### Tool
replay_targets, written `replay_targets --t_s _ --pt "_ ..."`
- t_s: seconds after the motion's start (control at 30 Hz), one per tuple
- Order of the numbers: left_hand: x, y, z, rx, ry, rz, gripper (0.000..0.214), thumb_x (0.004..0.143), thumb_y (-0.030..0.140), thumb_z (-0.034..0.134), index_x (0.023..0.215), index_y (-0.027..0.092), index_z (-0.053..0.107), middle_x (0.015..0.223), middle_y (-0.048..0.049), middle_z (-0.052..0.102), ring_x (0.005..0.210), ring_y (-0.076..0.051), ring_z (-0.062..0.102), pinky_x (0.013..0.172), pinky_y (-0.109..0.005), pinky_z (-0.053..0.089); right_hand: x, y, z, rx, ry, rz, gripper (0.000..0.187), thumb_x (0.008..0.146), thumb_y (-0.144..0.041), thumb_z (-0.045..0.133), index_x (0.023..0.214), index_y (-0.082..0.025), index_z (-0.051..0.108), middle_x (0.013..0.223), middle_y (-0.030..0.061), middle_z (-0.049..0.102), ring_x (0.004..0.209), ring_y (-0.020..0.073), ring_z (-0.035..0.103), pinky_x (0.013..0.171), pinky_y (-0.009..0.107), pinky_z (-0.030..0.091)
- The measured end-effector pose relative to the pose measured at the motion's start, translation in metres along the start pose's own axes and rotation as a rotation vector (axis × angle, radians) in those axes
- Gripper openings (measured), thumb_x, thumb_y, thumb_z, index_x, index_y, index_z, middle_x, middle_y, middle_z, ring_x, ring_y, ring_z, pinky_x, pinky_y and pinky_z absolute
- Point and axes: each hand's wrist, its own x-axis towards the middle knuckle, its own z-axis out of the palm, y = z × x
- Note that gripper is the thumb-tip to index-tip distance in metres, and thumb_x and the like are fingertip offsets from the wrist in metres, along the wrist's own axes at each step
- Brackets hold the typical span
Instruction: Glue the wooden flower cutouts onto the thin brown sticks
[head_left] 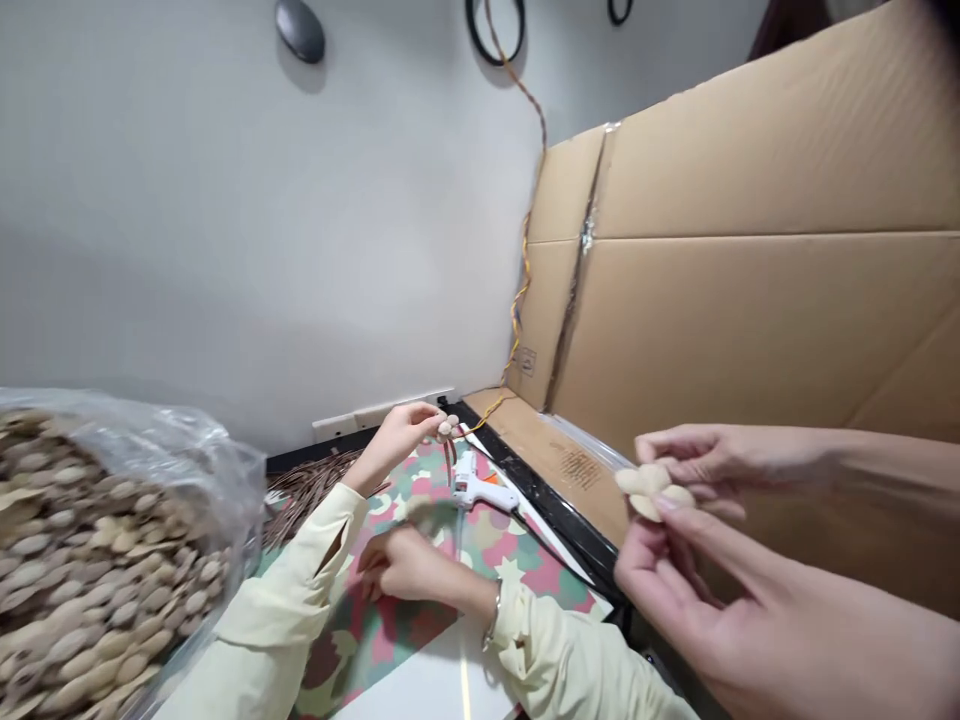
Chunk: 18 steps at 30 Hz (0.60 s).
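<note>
My left hand (409, 430), in a pale yellow sleeve, pinches a small flower (448, 427) of pale seed-like petals on a thin brown stem. Just below that flower, a white glue gun (484, 487) lies on the camouflage-patterned cloth (431, 625). My right hand (409, 563), with a bracelet at the wrist, hovers low over the cloth. Its fingers bend downward and are dark and blurred, so I cannot see whether they hold anything. To the right, another person's two hands (720, 560) hold a larger flower (652, 488) of flat, pale pods.
A clear plastic bag (217, 450) full of dried pods (90, 570) stands at left. Thin brown sticks (311, 490) lie behind my left arm. A white board (420, 680) lies near me. Cardboard (750, 330) stands at right, with a yellow twisted cord (517, 310) beside it.
</note>
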Motion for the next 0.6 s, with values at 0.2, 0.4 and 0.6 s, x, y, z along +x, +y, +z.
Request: replay_targets --t_s 0.2,0.4,0.6 --pt "0.025 -0.008 0.026 -0.041 -0.014 -0.056 0.027 0.064 0.041 0.066 0.073 0.016 0.068 0.075 -0.0078 0.071 0.066 -0.019 0.063 0.054 -0.024 0.044 0.007 0.014 -0.002 0.069 0.123 -0.016 0.034 0.059 0.004 0.054 0.072 -0.025 0.065 0.068 -0.0066 0.068 0.064 0.015 0.066 0.05 0.019 0.051" --pt "0.012 -0.001 0.015 -0.004 0.044 -0.002 0.033 0.065 0.045 0.067 0.083 0.018 0.071 0.084 -0.007 0.073 0.076 -0.022 0.064 0.059 -0.024 0.046 0.01 0.014 -0.012 -0.042 0.224 -0.03 0.025 0.057 -0.004 0.065 0.062 -0.028 0.063 0.052 -0.0088 0.058 0.062 0.0157 0.064 0.046 0.019 0.046" --pt "-0.005 0.004 0.0 0.008 0.128 0.0 0.033 0.061 0.046 0.071 0.081 0.019 0.071 0.082 -0.0074 0.073 0.072 -0.021 0.064 0.058 -0.025 0.046 0.002 0.007 -0.016 -0.241 0.258 -0.04 0.032 0.061 -0.004 0.055 0.081 -0.025 0.068 0.062 -0.0115 0.066 0.063 0.0126 0.066 0.053 0.015 0.045"
